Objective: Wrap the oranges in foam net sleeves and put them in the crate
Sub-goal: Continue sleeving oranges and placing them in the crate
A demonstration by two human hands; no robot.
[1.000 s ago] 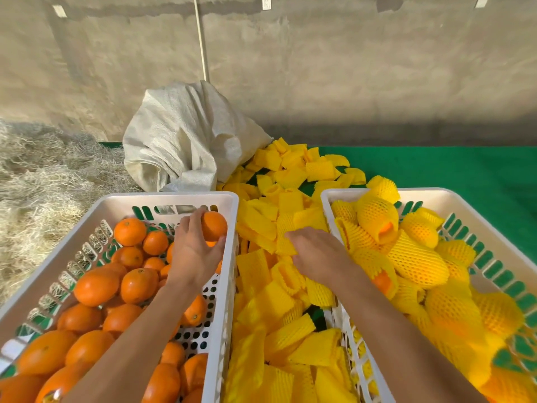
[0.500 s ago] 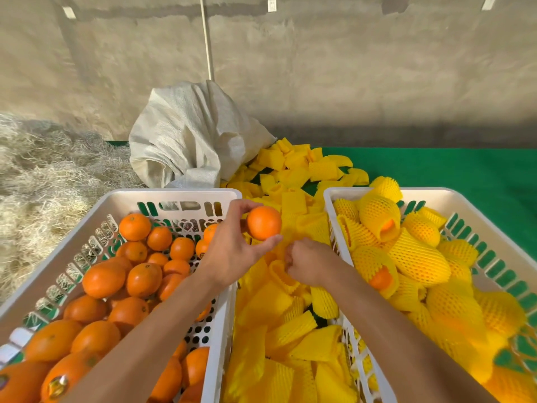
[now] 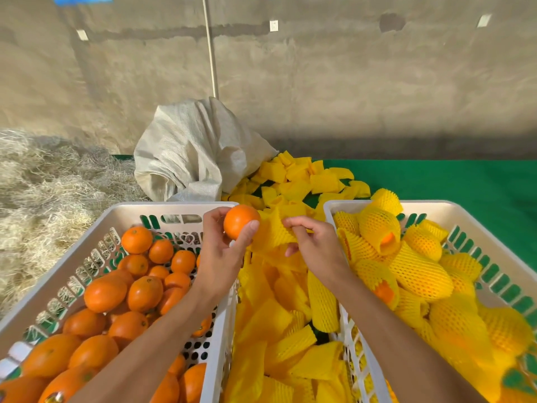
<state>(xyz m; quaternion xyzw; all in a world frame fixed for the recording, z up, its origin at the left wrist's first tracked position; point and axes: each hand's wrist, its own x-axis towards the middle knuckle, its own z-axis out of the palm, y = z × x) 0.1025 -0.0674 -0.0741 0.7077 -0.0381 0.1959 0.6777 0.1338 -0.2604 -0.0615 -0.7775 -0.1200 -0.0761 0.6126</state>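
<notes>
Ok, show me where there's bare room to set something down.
Bare green mat behind the right crate, right of the loose foam sleeves. Crowded: the strip between the crates is buried in sleeves, and the left crate is full of oranges.

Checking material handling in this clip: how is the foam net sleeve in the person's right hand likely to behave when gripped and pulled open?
Probably floppy: the foam net sleeve sags and creases where the right hand pinches it. Likely very light, since a few fingertips carry it. Its open mesh looks stretchy, like the sleeves bulging round the fruit in the right crate, so it should widen over the orange held by the left hand.
</notes>
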